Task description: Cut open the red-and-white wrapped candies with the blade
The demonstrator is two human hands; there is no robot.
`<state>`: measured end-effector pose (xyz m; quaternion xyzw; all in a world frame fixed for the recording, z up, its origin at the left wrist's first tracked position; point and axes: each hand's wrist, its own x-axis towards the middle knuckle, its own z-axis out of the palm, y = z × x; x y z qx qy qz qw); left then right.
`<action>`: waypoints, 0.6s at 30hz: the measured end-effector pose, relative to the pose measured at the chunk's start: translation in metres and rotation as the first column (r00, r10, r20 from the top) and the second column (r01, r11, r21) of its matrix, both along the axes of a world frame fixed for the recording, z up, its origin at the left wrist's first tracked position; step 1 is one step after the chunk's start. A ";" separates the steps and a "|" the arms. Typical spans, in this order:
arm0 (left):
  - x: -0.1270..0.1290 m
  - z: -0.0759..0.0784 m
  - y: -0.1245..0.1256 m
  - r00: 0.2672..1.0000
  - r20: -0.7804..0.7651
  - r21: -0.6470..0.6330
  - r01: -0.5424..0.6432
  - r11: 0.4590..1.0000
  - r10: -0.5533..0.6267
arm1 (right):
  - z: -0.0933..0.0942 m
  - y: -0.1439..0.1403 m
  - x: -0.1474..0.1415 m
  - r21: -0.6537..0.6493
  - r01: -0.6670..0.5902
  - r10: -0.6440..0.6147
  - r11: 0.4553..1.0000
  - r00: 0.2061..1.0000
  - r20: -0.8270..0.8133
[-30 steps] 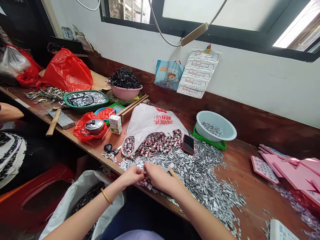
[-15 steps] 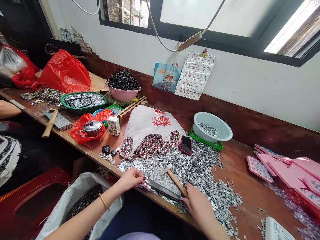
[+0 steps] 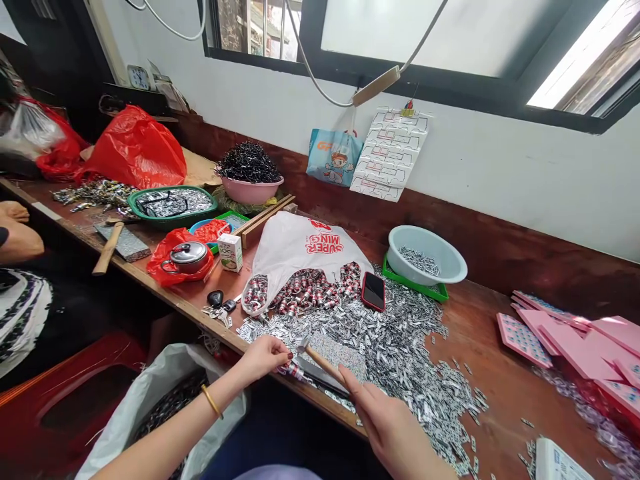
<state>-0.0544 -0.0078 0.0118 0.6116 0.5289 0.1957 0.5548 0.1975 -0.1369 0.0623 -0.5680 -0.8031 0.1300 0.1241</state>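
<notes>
Right grip (image 3: 383, 417): fingers closed round the wooden handle of a small hammer (image 3: 320, 360), whose metal head sits raised just above the speckled stone slab (image 3: 334, 353); left grip (image 3: 263, 356): fingertips pinched on a small red-and-silver piece (image 3: 294, 371) held against the near edge of the slab, at the front edge of the surface (image 3: 500, 380); gold bangle (image 3: 212, 401) on the left wrist.

Around the slab: a wide heap of small silver metal pieces (image 3: 400, 347), spreading rightward over the surface; white plastic bag (image 3: 300, 247) with red lettering, just behind, spilling red-and-silver parts (image 3: 310, 290); black phone (image 3: 374, 291) lying on the heap beside the bag; keys (image 3: 219, 303) to the left of the bag.

Further back: pale bowl (image 3: 427, 255) resting on a green tray (image 3: 411, 283); pink bowl (image 3: 251, 188) piled with dark pieces; green basket (image 3: 173, 203); small lidded pot (image 3: 186, 255) on red plastic; small carton (image 3: 231, 251); second hammer (image 3: 107, 248) on another slab; red bags (image 3: 135, 147).

Far right: pink boards (image 3: 575, 337), stacked loosely.

Below the surface edge: white sack (image 3: 165, 393), open, near the left forearm; another person's arm (image 3: 17, 233) at the left margin.
</notes>
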 end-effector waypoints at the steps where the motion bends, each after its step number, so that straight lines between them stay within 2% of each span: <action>1: 0.000 -0.001 0.000 1.000 0.001 0.004 0.000 1.000 0.000 | -0.001 0.000 -0.001 0.000 0.000 0.000 1.000 1.000 0.015; 7: 0.000 -0.004 0.000 1.000 0.018 0.009 0.002 1.000 -0.002 | 0.000 0.002 -0.004 -0.049 -0.027 0.031 0.998 0.996 0.080; 12: -0.001 0.002 0.000 0.999 0.043 -0.041 0.003 0.999 -0.001 | 0.001 0.003 -0.007 -0.095 -0.031 0.044 0.995 0.990 0.137; 18: -0.002 0.011 0.000 0.996 0.085 -0.120 0.048 0.992 -0.038 | 0.000 0.001 -0.008 -0.065 0.009 -0.009 0.998 1.000 0.004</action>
